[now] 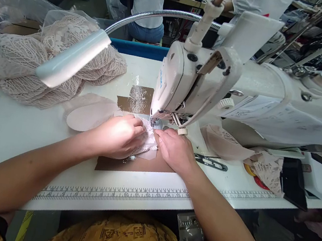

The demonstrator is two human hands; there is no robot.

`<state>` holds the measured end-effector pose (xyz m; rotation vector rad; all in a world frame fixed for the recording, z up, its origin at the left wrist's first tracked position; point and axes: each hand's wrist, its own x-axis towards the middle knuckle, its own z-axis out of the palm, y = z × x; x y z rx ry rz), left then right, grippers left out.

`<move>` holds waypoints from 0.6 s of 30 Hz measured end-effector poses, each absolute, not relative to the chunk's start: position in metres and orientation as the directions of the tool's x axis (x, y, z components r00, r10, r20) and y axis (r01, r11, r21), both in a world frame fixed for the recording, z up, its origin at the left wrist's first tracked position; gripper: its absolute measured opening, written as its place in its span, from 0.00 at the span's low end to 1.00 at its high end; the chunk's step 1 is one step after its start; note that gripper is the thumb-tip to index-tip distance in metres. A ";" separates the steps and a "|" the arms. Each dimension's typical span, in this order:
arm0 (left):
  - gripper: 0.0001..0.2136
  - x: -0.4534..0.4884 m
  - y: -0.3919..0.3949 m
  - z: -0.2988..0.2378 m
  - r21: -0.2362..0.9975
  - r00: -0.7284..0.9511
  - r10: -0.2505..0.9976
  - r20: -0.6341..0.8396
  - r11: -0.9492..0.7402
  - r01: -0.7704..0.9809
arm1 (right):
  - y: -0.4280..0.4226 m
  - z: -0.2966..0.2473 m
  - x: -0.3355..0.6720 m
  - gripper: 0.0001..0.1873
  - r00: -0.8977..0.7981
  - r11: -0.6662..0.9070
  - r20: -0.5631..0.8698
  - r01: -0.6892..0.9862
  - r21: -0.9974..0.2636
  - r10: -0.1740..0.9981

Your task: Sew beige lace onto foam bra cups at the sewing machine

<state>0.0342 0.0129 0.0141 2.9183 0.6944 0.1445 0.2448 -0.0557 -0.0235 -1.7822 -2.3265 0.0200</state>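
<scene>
From the head view, a white sewing machine (174, 77) stands over the right half of the bench (2, 136), its head directly above the work area. A lamp (73, 57) on a bendable metal neck hangs in front of a bundle of beige lace (17, 61) at the back left. A pale oval piece (91, 116) lies left of the machine, and small thread snips (211, 162) lie just beyond the right wrist. A printed measuring scale (124, 194) runs along the near edge.

The pale lace piece (148, 138) is under the needle area, between the two hands. The left hand (123, 137) is partly closed, fingers curled down onto the lace; the right hand (176, 149) has its thumb and fingers drawn together at the lace's right edge. The fingertips are partly hidden, so I cannot tell whether either hand grips or merely presses.
</scene>
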 end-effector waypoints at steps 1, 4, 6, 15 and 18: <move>0.18 0.036 0.012 0.011 0.173 0.898 0.433 0.079 -0.893 0.416 | -0.056 -0.024 0.245 0.16 -0.244 0.267 0.158 0.954 -0.140 0.957; 0.18 0.039 0.007 0.003 0.203 0.919 0.388 0.075 -0.908 0.367 | -0.056 -0.023 0.244 0.17 -0.238 0.262 0.156 0.953 -0.151 0.959; 0.18 0.041 0.005 0.000 0.182 0.919 0.389 0.062 -0.910 0.372 | -0.056 -0.020 0.244 0.17 -0.226 0.248 0.144 0.955 -0.164 0.963; 0.19 0.034 -0.001 0.010 0.149 0.922 0.388 0.008 -0.912 0.382 | -0.057 -0.011 0.242 0.16 -0.220 0.243 0.111 0.929 -0.279 0.969; 0.11 0.034 -0.006 0.011 0.160 0.923 0.384 -0.019 -0.910 0.382 | -0.057 -0.014 0.244 0.16 -0.229 0.260 0.130 0.913 -0.314 0.965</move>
